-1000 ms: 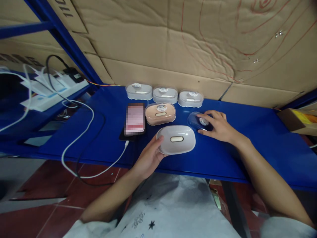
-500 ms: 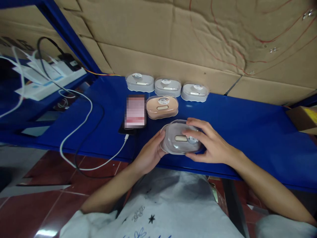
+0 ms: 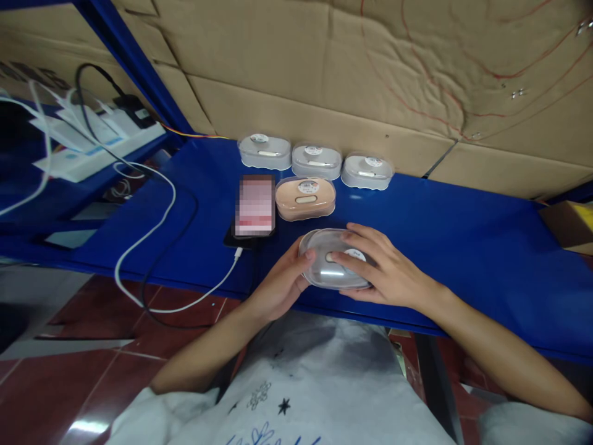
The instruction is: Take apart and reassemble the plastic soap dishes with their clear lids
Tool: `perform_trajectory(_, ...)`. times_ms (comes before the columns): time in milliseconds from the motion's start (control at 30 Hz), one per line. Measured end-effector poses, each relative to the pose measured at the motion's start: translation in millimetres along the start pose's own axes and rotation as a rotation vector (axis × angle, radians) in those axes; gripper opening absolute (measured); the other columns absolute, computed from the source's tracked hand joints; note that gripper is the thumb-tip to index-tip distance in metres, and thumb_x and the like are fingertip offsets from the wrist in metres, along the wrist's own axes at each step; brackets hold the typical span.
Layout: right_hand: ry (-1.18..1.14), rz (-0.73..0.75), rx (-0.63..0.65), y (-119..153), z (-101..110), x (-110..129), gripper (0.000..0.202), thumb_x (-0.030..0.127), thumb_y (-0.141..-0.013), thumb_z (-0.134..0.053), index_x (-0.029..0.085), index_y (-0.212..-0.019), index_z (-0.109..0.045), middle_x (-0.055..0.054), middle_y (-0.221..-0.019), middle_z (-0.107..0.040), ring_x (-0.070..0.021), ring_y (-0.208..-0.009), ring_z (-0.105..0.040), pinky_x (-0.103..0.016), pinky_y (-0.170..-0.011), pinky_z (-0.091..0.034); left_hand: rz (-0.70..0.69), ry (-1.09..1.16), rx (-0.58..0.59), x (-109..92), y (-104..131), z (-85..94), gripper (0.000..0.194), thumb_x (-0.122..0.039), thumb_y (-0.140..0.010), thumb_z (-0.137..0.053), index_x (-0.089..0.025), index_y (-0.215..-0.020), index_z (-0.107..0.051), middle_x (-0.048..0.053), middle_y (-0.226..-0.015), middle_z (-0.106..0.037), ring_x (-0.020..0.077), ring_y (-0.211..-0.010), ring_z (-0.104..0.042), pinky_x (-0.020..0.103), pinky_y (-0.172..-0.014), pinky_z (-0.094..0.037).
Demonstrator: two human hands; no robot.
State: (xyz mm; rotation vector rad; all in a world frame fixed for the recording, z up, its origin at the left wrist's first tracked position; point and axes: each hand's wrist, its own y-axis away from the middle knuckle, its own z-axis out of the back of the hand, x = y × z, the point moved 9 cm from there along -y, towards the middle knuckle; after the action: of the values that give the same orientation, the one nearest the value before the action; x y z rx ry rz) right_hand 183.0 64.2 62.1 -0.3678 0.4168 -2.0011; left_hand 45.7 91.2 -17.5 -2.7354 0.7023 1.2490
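Between both hands I hold a grey oval box with a clear lid [image 3: 324, 272] above the front edge of the blue table. My left hand [image 3: 288, 272] grips its left end, the thumb on top of the lid. My right hand [image 3: 377, 266] is wrapped round the right end, with fingers across the lid near its pale oval button and round white label. Just beyond the held box stands a peach box of the same shape [image 3: 296, 212]. Behind that, three grey boxes line up: a left one [image 3: 264, 162], a middle one [image 3: 316, 173] and a right one [image 3: 365, 181].
A phone [image 3: 254, 207] with a blurred screen lies left of the peach box, a white cable [image 3: 173, 191] plugged in. A power strip [image 3: 88, 154] with several plugs is at far left. Cardboard [image 3: 287, 62] backs the blue table [image 3: 454, 247]; an open carton [image 3: 567, 225] sits at right.
The lid, shifted right over the box earlier, now lies more squarely on it. My left thumb has moved onto the lid, and my right hand has slid slightly left.
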Motion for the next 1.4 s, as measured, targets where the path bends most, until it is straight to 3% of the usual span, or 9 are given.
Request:
perform_trajectory(267,-0.011,-0.011,-0.005,1.5,0.5,-2.0,0.079,0.059,-0.095,-0.071,0.021,-0.159,-0.044,-0.020,-0.152,-0.052,-0.0411,-0.152,-0.041,-0.061,-0.118,-0.047,0.002,-0.035,0.005,-1.6,-1.1,0.4,0.048,-0.052,-0.091,-0.079,-0.025,-0.129,-0.071,0.005,-0.124,-0.077,0.0198,-0.100,-0.076,0.022,-0.074,-0.060)
perform_trajectory(500,-0.055,-0.020,-0.011,4.3,-1.1,-6.2,0.087,0.065,-0.093,-0.070,0.026,-0.164,-0.038,-0.019,-0.157,-0.047,-0.0418,-0.152,-0.041,-0.062,-0.118,-0.046,0.096,-0.048,-0.072,4.7,-0.3,6.8,0.057,-0.060,-0.095,-0.071,-0.024,-0.139,-0.068,0.006,-0.120,-0.079,0.0193,-0.090,-0.077,0.022,-0.063,-0.061)
perform_trajectory(767,-0.118,-0.048,0.008,3.4,-2.3,-6.1,0.084,0.058,-0.094,-0.073,0.028,-0.164,-0.037,-0.018,-0.159,-0.044,-0.0404,-0.154,-0.039,-0.061,-0.120,-0.044,0.161,0.002,-0.153,9.3,0.2,10.8,0.052,-0.055,-0.100,-0.066,-0.019,-0.138,-0.070,0.008,-0.114,-0.082,0.0227,-0.100,-0.078,0.027,-0.079,-0.063)
perform_trajectory(1100,-0.298,-0.195,0.026,2.2,-4.5,-11.2,0.079,0.047,-0.092,-0.079,0.031,-0.159,-0.040,-0.017,-0.160,-0.038,-0.0382,-0.153,-0.040,-0.059,-0.122,-0.045,0.124,-0.003,-0.138,12.5,-0.8,14.8,0.058,-0.057,-0.095,-0.072,-0.022,-0.141,-0.068,0.007,-0.127,-0.079,0.0262,-0.120,-0.073,0.033,-0.100,-0.059)
perform_trajectory(1300,-0.468,-0.245,0.062,2.6,-4.6,-18.8,0.088,0.050,-0.086,-0.084,0.028,-0.158,-0.039,-0.017,-0.159,-0.038,-0.0346,-0.154,-0.039,-0.053,-0.122,-0.045,0.150,-0.039,-0.133,13.6,1.8,11.0,0.053,-0.055,-0.098,-0.068,-0.024,-0.141,-0.068,0.007,-0.126,-0.079,0.0262,-0.118,-0.073,0.034,-0.098,-0.058)
perform_trajectory(1400,-0.447,-0.263,0.088,7.7,3.5,-33.6,0.086,0.050,-0.089,-0.081,0.029,-0.159,-0.037,-0.017,-0.159,-0.039,-0.0331,-0.153,-0.041,-0.051,-0.121,-0.047,0.128,-0.051,-0.065,10.0,1.6,1.6,0.060,-0.055,-0.101,-0.063,-0.024,-0.153,-0.056,0.010,-0.128,-0.077,0.0276,-0.115,-0.074,0.040,-0.095,-0.060)
